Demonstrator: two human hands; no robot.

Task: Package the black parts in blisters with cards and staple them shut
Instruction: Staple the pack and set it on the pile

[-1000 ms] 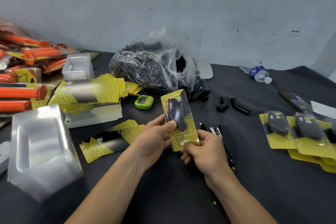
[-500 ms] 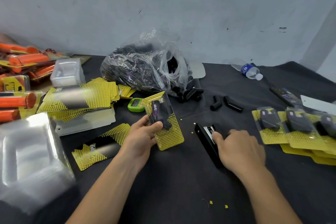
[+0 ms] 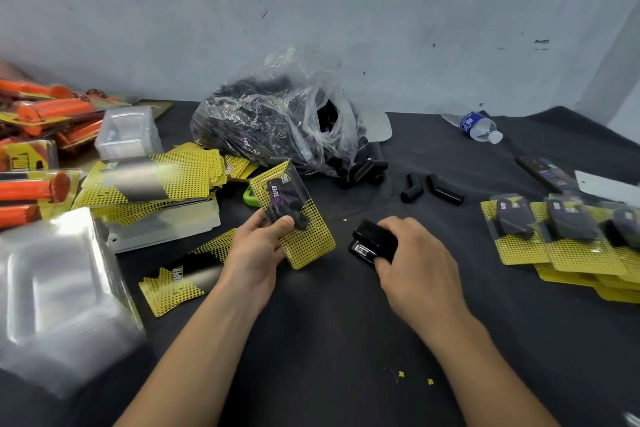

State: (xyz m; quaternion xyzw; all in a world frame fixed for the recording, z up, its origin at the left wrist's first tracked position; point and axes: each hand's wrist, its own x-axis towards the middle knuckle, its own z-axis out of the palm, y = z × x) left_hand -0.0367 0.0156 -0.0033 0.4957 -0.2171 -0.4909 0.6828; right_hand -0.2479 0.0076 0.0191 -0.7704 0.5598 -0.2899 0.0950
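1. One pack (image 3: 304, 236), a clear blister over a yellow dotted card with one black part inside, is held tilted just above the table (image 3: 329, 340), near its middle.
2. The left hand (image 3: 258, 246) grips the pack, thumb pressed on the blister front and fingers curled behind the card.
3. The right hand (image 3: 415, 263) is curled over one black stapler (image 3: 372, 241), just right of the pack; whether the stapler rests on the table I cannot tell.
4. Two loose black parts (image 3: 445, 189) lie beyond the stapler. More spill from one clear bag (image 3: 277, 121) stuffed with them behind the pack.
5. At the right, three finished packs (image 3: 512, 218) top an overlapping heap.
6. At the left are a stack of yellow cards (image 3: 156, 177), a few loose cards (image 3: 180, 279) by the left wrist, and two stacks of clear blisters (image 3: 52, 288).
7. A green timer (image 3: 251, 196) is half hidden behind the pack. One water bottle (image 3: 479, 126) lies at the far right.
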